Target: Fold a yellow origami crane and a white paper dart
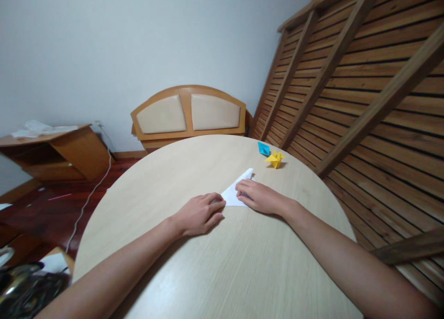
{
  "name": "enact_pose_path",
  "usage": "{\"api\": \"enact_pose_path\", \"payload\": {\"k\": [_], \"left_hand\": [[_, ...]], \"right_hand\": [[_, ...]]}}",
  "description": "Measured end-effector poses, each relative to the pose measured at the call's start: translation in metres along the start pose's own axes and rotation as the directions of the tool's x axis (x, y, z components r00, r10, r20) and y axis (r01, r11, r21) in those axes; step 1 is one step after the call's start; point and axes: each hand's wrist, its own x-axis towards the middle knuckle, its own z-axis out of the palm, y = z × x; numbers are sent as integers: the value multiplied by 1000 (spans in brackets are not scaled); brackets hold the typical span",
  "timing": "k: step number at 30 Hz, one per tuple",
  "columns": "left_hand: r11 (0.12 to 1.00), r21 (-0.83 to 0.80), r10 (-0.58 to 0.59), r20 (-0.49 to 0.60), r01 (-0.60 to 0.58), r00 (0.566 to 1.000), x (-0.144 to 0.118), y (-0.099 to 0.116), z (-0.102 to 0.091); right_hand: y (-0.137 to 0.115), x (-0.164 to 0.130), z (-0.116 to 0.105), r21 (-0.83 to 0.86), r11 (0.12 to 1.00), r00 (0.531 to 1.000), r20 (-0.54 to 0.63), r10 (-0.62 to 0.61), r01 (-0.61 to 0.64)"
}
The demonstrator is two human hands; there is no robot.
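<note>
- Two hands rest on the round wooden table [194, 272], and we take things from left to right.
- At the far left a low wooden shelf [58, 155] stands by the wall with loose papers [41, 128] on top, and a white cable [90, 194] runs down across the dark floor.
- Behind the table we see a wooden headboard [189, 113] with two pale padded panels, leaning at the wall.
- Our left hand [199, 213] lies palm down and flat, fingers loosely spread, their tips touching the left corner of the white paper [238, 189].
- The white paper sits folded into a triangle near the table's middle, its point aimed away to the right.
- Our right hand [260, 198] also lies flat and uncurled, pressing on the paper's right part with its fingers; neither hand grips anything.
- Further right, near the table's far edge, a blue origami piece [263, 148] and a yellow origami figure [275, 159] stand just beside each other.
- A slatted wooden frame [364, 92] leans along the right side.
</note>
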Motion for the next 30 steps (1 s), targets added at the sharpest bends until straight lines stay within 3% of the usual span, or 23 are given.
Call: {"api": "enact_pose_path", "payload": {"k": [8,13,19,25,30], "left_hand": [[997,3,-77,-19,77,997,6,6,6],[997,5,-74,-15,74,997,8,10,5],[996,30,-79,27,78,997,5,11,9],[984,34,-177,88,175,980,2,12,14],[978,14,-209,129,209,969,0,10,16]], "right_hand": [[-8,-7,-5,-5,999,999,35,31,-31],[-22,-8,-8,-104,988,990,72,118,-110],[-55,-9,16,-321,934,986,7,168,-157],[-56,-3,32,-131,975,965,166,202,-181],[-50,-2,31,-83,970,953,185,240,-228]]}}
